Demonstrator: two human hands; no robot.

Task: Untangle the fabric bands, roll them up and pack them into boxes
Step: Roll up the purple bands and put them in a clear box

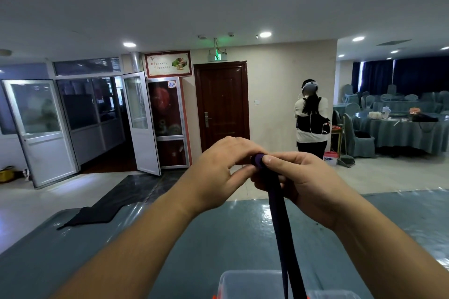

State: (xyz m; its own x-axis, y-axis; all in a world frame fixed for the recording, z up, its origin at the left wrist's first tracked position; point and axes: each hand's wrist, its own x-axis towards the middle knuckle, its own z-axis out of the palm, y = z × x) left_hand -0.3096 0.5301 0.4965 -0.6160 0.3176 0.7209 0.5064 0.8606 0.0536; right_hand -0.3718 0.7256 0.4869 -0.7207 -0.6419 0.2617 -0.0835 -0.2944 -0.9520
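Observation:
A dark purple fabric band (279,221) runs from a small rolled end between my hands down to the bottom edge of the view. My left hand (218,170) curls its fingers over the rolled end from the left. My right hand (301,177) pinches the roll with thumb and fingers from the right. Both hands are raised well above the table. A clear plastic box (245,284) with an orange trim sits at the near edge of the table, partly behind the hanging band.
The table (170,250) has a grey-blue cover under shiny clear plastic. A black cloth (97,213) lies at its far left edge. A person (312,124) stands with their back turned near a brown door (222,107). Covered round tables and chairs stand at the right.

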